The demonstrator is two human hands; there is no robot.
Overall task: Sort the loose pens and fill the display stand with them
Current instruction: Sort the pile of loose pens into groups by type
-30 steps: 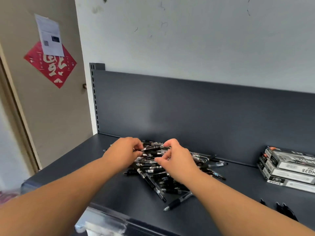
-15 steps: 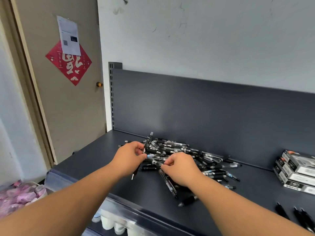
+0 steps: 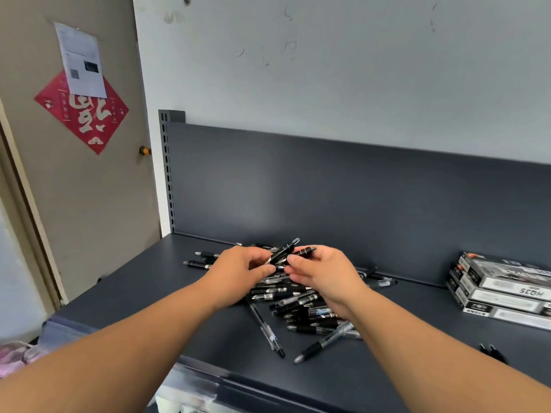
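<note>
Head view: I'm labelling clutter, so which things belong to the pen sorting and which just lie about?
Job: pen pile, held pens, left hand, right hand.
Lying about: stacked boxes, red door decoration, paper notice.

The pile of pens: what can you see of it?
The pile of pens is a loose, criss-crossed heap of black and clear plastic pens with dark grips, lying on the dark grey shelf. A few strays lie apart at the left and front. The left hand and right hand each grip pens at its top.
</note>
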